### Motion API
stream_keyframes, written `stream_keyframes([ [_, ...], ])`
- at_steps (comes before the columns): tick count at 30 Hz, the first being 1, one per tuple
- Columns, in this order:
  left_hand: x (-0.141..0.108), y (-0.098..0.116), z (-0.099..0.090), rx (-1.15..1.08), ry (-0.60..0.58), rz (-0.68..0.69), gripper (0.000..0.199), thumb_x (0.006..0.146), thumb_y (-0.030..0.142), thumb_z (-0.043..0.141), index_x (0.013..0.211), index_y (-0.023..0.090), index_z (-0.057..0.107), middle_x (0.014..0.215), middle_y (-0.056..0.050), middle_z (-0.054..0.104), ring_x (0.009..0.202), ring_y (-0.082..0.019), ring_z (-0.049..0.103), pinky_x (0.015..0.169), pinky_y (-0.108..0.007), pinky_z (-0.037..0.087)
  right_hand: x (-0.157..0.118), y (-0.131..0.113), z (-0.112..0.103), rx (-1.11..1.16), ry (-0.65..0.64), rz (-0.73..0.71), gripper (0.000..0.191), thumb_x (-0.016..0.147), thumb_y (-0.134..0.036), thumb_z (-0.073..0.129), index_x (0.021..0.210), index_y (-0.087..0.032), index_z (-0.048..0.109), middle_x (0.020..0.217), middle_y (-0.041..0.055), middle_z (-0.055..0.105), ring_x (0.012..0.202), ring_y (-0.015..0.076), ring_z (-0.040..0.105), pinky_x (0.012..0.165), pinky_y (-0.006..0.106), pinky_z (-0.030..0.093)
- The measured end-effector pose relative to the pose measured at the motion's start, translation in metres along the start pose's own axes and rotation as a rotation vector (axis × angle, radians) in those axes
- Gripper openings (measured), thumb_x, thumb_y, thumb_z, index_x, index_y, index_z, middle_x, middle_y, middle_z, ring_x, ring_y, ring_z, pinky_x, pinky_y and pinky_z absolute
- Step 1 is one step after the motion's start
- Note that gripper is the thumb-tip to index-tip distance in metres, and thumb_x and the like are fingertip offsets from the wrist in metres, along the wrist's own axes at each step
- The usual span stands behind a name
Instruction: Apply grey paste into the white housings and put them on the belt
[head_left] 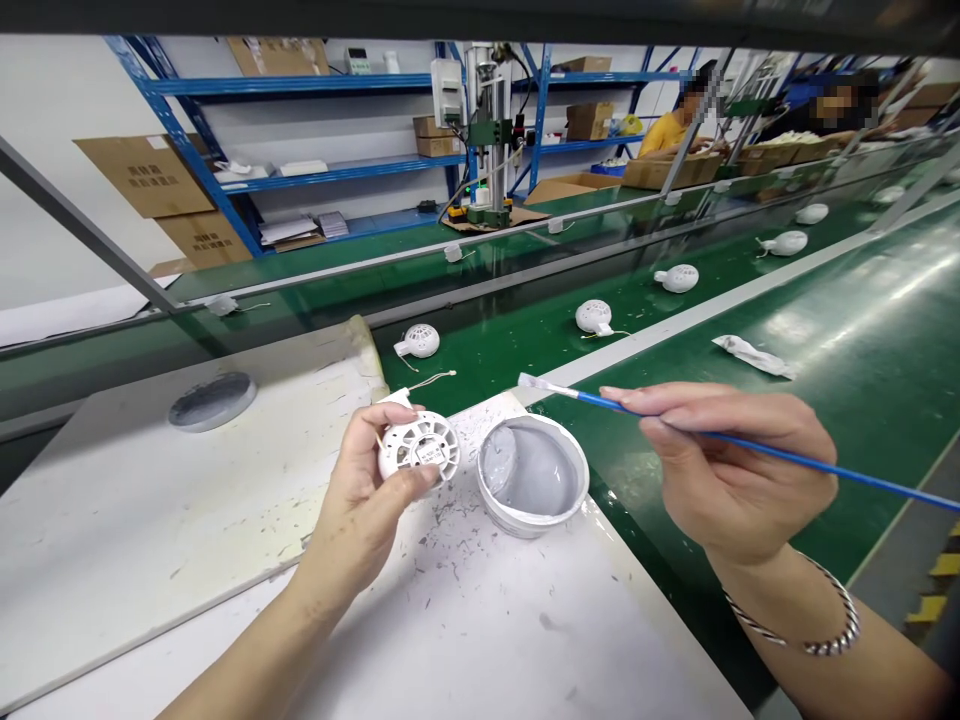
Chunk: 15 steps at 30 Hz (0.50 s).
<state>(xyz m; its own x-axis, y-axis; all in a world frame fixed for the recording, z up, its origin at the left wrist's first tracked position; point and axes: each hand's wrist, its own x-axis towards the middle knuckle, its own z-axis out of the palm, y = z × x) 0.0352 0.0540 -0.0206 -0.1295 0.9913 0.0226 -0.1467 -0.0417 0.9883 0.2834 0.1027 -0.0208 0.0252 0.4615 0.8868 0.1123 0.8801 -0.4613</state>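
My left hand (367,510) is closed around a round white vented fan housing (439,440), its slotted face with a small label turned up toward me. A thin cable with a connector sticks out behind it. Between thumb and fingers of my right hand (735,470) is a thin blue paintbrush (592,398). Its tip, coated grey-white, hangs in the air above the far rim of a white tub (536,525). Grey paste fills part of the tub, with a lump at its left side. The housing is just left of the tub, apart from it.
Several similar white housings (596,317) lie along the green conveyor (510,345). A grey-topped round lid (212,400) rests on the white board (150,520) at left. A crumpled tube (754,355) lies at right. Two people (664,135) sit behind cardboard boxes (675,172) at the far side.
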Motion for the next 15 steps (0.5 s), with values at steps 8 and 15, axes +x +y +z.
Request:
stream_keyframes([
  [8,-0.005,0.001,0.004,-0.023,-0.051,-0.065,0.036,0.073,0.025,0.078,0.098,0.026,0.052,0.112,0.0,0.054,0.079,-0.011,0.058,0.061,-0.019,0.05,0.003,-0.014,-0.003,-0.074,-0.348,-0.336,0.037,0.079,0.005,0.06,0.11,-0.017,0.065,0.105,0.0092,0.075,0.1,0.0236,0.073,0.083,0.039,0.066],
  [15,-0.007,-0.005,0.006,-0.031,-0.011,-0.016,0.032,0.071,0.019,0.076,0.093,0.026,0.053,0.114,0.001,0.058,0.077,-0.013,0.059,0.057,-0.021,0.051,-0.001,-0.012,-0.004,-0.109,-0.368,-0.348,0.042,0.08,0.005,0.06,0.113,-0.02,0.063,0.109,0.0082,0.075,0.102,0.0237,0.073,0.083,0.041,0.066],
])
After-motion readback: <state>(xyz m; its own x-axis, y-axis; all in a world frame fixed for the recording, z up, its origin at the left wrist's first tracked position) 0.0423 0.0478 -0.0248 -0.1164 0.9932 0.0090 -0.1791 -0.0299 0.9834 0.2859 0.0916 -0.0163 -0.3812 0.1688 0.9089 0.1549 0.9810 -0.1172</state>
